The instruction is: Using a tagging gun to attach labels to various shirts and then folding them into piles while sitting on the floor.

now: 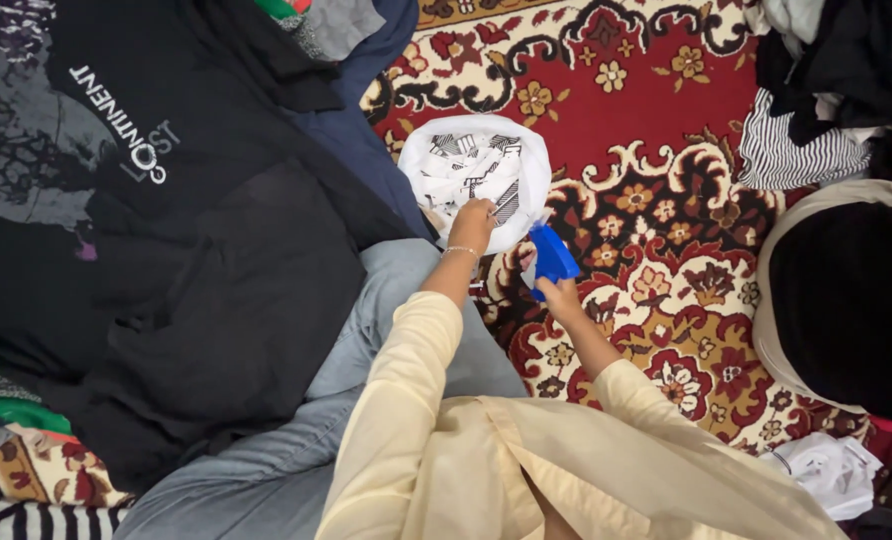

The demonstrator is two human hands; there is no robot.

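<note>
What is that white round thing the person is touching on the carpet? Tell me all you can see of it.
The white cloth bundle looks like soft fabric gathered into a rounded shape, white with black line and stripe prints on its middle. It lies on the red patterned carpet, its left edge against dark blue clothing. The left hand rests its fingers on the lower part. The right hand, holding a small blue plastic object, is close beside its lower right edge; whether that object touches the cloth is unclear.
</note>
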